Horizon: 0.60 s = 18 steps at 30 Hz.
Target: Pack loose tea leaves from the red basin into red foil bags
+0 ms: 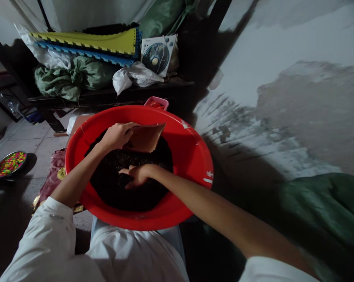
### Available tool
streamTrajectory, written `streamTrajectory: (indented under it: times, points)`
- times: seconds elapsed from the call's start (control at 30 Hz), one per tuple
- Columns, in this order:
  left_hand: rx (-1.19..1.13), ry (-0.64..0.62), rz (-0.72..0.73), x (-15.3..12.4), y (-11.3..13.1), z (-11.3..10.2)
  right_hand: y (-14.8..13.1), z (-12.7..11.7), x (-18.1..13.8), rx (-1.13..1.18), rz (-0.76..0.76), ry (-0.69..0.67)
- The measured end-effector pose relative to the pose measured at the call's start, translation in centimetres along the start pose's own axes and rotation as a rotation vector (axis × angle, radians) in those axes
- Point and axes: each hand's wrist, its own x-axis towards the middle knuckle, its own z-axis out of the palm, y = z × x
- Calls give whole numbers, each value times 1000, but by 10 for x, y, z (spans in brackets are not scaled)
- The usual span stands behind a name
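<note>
A large red plastic basin (191,156) sits over my lap with dark, loose, grainy material (126,199) in its bottom. My left hand (118,135) grips one end of a flat brown paper packet (147,138), tilted over the far part of the basin. Its fingers are closed on the packet's edge, and the packet's contents, if any, are hidden. Just above or on the dark material is my right hand (137,174), reaching in from the right with fingers apart and nothing visible in them. I cannot tell whether its fingertips touch the material.
Behind the basin stands a dark wooden bench (106,94) with green sacks (77,76), yellow foam mats (106,41) and a box fan (157,56). A pink container (157,102) is by the far rim. On the left floor lies a pan of colourful pieces (12,163). A peeling wall (306,94) rises right.
</note>
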Motion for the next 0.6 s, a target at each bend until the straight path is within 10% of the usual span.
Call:
streamTrajectory:
  times: [0.6]
  points:
    - [148, -410, 124, 2, -15, 12, -7, 10, 17, 143, -15, -312]
